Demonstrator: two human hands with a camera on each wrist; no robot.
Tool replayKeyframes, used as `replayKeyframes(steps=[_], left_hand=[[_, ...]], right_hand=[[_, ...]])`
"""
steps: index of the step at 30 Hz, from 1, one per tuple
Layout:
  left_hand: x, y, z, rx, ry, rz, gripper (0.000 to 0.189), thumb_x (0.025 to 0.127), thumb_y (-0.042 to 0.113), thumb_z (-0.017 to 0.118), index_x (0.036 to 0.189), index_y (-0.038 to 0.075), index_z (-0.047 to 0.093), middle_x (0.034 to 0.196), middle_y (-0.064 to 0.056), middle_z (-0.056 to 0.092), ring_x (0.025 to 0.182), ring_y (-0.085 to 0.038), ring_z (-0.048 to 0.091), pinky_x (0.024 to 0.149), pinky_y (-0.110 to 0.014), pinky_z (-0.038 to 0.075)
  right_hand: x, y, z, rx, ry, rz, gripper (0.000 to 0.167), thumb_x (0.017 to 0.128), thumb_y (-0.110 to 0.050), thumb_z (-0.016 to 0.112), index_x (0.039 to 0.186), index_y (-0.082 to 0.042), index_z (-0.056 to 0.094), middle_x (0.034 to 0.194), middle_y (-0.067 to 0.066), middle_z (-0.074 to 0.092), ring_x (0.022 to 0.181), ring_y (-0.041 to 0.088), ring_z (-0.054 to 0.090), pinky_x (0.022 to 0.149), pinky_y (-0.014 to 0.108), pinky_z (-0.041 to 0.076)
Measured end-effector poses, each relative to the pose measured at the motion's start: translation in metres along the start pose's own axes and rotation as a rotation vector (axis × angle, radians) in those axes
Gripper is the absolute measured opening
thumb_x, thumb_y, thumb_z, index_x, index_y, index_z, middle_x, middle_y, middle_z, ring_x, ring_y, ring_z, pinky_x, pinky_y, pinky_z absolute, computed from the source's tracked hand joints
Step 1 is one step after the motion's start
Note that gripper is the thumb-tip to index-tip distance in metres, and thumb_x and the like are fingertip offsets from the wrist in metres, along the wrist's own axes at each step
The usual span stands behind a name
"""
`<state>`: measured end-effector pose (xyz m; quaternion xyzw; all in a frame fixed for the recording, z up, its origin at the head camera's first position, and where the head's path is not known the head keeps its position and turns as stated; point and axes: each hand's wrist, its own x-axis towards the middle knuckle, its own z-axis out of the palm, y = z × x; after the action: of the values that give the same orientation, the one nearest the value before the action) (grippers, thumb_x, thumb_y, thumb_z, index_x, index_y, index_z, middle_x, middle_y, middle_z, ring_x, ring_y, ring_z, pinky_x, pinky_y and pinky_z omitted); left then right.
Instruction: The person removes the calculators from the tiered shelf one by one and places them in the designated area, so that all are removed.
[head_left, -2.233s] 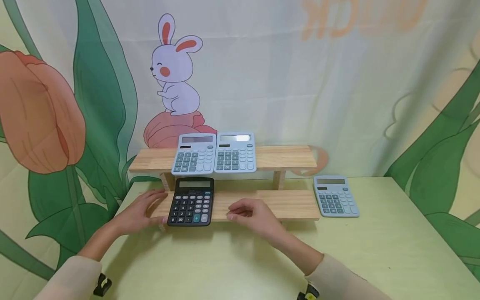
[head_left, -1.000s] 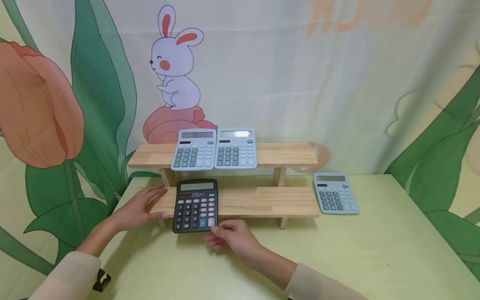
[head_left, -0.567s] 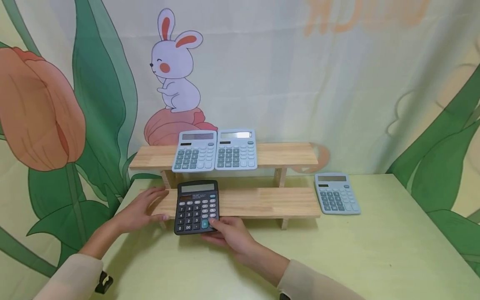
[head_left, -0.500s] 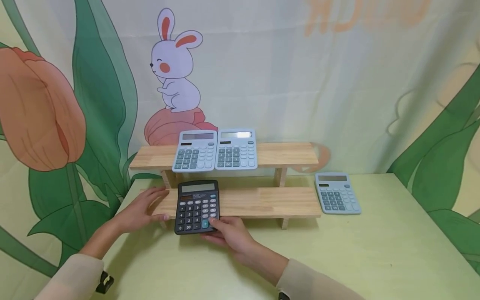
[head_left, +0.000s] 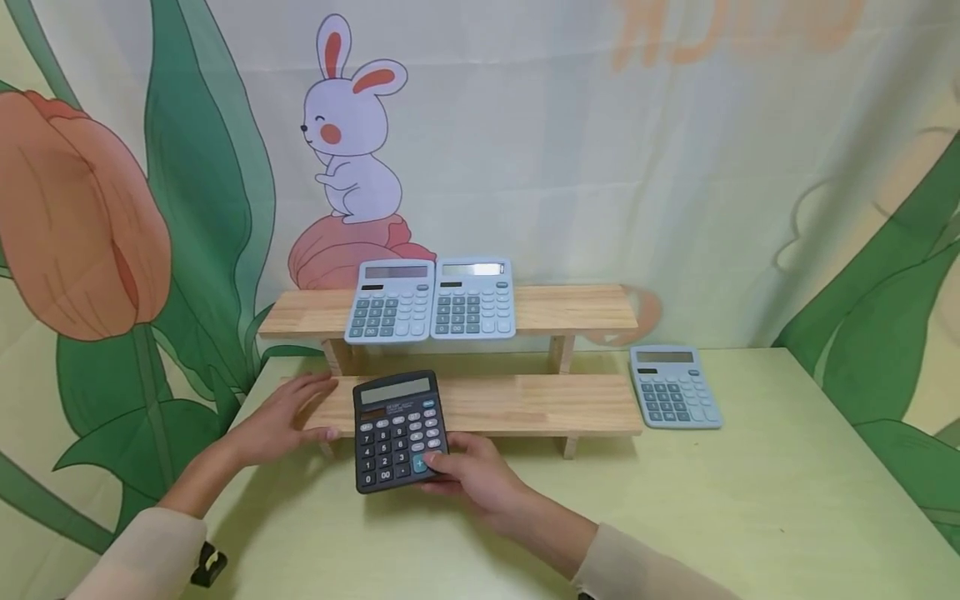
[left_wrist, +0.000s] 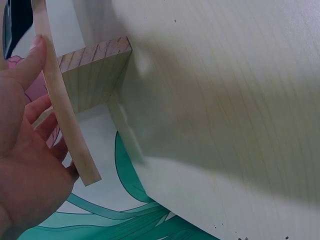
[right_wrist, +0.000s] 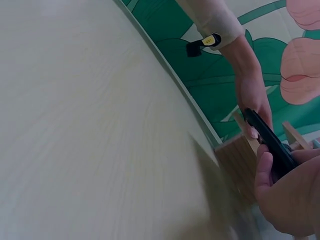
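A black desk calculator [head_left: 401, 429] is in my right hand [head_left: 480, 475], which pinches its lower right corner with the thumb on the keys and the fingers beneath. The calculator overlaps the front edge of the lower wooden shelf [head_left: 540, 404] and is turned slightly. In the right wrist view the calculator [right_wrist: 272, 142] shows edge-on and tilted, above the table. My left hand [head_left: 281, 421] rests at the left end of that shelf. In the left wrist view its thumb touches the board's edge [left_wrist: 75, 135], and the relaxed fingers are partly hidden behind it.
Two light blue calculators, one on the left [head_left: 390, 302] and one on the right [head_left: 472, 298], lean side by side on the upper shelf [head_left: 577, 310]. A third light blue calculator [head_left: 675, 387] lies right of the stand on the pale green table [head_left: 780, 508]. A printed curtain [head_left: 562, 150] hangs behind.
My right hand has come from beside the black calculator and taken its lower right corner. The calculator has moved toward me, slightly right, and turned a little. My left hand stays put.
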<state>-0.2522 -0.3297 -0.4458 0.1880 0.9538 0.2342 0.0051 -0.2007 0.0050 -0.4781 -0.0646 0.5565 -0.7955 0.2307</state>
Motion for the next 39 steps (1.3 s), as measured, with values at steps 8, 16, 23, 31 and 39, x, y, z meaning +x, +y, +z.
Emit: replayKeyframes(steps=[8, 16, 23, 31, 39], left_hand=[[-0.004, -0.002, -0.001, -0.011, -0.003, -0.007, 0.087, 0.094, 0.045, 0.08, 0.157, -0.003, 0.045, 0.164, -0.029, 0.034, 0.152, -0.055, 0.024, 0.118, -0.076, 0.022], [-0.005, -0.004, 0.001, -0.023, 0.001, 0.016, 0.085, 0.094, 0.042, 0.081, 0.156, -0.003, 0.045, 0.163, -0.029, 0.035, 0.151, -0.055, 0.025, 0.118, -0.076, 0.022], [-0.004, -0.003, 0.003, -0.018, 0.003, 0.031, 0.084, 0.094, 0.04, 0.082, 0.156, -0.003, 0.046, 0.162, -0.029, 0.036, 0.15, -0.056, 0.026, 0.118, -0.076, 0.021], [-0.001, 0.0, 0.001, -0.016, 0.004, 0.035, 0.083, 0.095, 0.041, 0.081, 0.156, -0.002, 0.046, 0.162, -0.03, 0.036, 0.151, -0.055, 0.025, 0.12, -0.075, 0.017], [0.0, 0.0, -0.004, 0.002, -0.007, 0.037, 0.086, 0.094, 0.044, 0.081, 0.157, -0.003, 0.045, 0.161, -0.03, 0.038, 0.149, -0.054, 0.029, 0.119, -0.074, 0.022]], right_hand=[[-0.014, -0.024, -0.033, -0.106, -0.006, -0.003, 0.033, 0.1, -0.003, 0.07, 0.129, 0.012, 0.064, 0.116, 0.018, 0.075, 0.1, 0.022, 0.076, 0.095, 0.038, 0.061], [-0.036, -0.054, -0.073, -0.176, 0.026, -0.021, 0.039, 0.101, -0.005, 0.07, 0.135, 0.013, 0.062, 0.119, 0.018, 0.075, 0.1, 0.021, 0.076, 0.094, 0.037, 0.061], [-0.059, -0.072, -0.11, -0.222, 0.1, -0.033, 0.045, 0.102, -0.009, 0.071, 0.139, 0.013, 0.058, 0.121, 0.016, 0.076, 0.103, 0.021, 0.076, 0.099, 0.042, 0.059], [-0.091, -0.104, -0.162, -0.271, 0.194, -0.056, 0.055, 0.105, -0.013, 0.069, 0.147, 0.015, 0.047, 0.122, 0.01, 0.075, 0.107, 0.017, 0.075, 0.098, 0.034, 0.059], [-0.119, -0.135, -0.201, -0.287, 0.233, -0.126, 0.061, 0.107, -0.012, 0.066, 0.15, 0.019, 0.036, 0.118, 0.001, 0.075, 0.106, 0.014, 0.075, 0.096, 0.03, 0.059]])
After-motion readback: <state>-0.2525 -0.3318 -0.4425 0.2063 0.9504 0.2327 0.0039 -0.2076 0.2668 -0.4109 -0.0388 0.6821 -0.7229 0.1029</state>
